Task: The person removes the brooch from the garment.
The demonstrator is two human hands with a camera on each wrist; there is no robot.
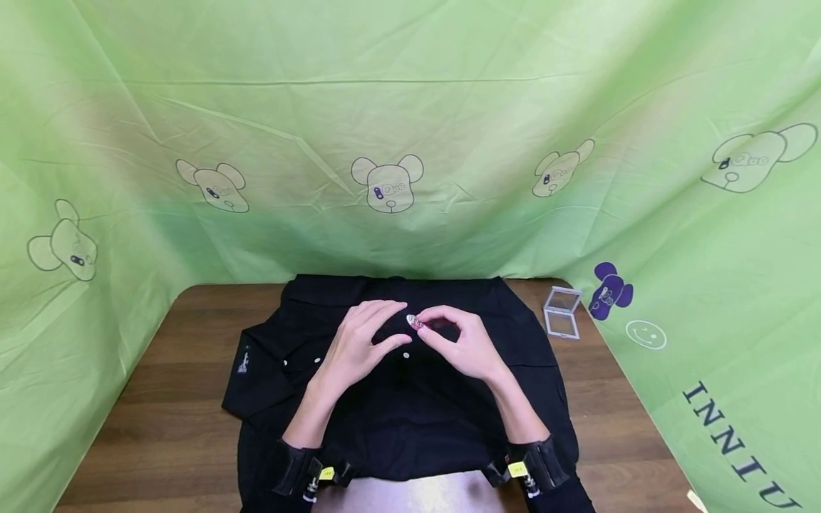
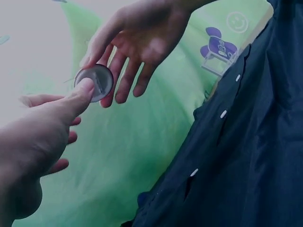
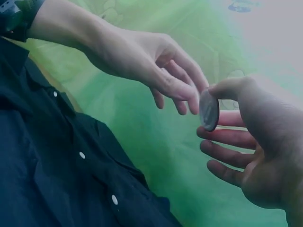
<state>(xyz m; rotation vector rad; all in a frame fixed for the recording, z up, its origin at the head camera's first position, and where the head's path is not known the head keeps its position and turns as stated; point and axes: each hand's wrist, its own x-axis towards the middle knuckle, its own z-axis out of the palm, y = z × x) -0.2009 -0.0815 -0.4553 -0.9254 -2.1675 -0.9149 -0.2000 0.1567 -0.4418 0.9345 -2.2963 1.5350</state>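
My right hand (image 1: 467, 347) pinches a small round pin-back badge (image 1: 415, 322) between thumb and fingers, above a black shirt (image 1: 410, 420). The printed face shows white and some red in the head view. In the left wrist view the badge's grey back (image 2: 105, 79) carries a pin. My left hand (image 1: 359, 342) is just left of the badge, thumb and fingers spread apart. Its thumb overlaps the badge in the left wrist view; whether they touch, I cannot tell. The shirt lies spread out beneath both hands, with white buttons (image 1: 406, 355) along its front.
On the right of the wooden table (image 1: 160, 399) stands a small clear hinged case (image 1: 561, 322) with its lid up. A green printed cloth (image 1: 385, 107) hangs behind the table and along both sides. A small logo (image 1: 244, 360) marks the shirt's left sleeve.
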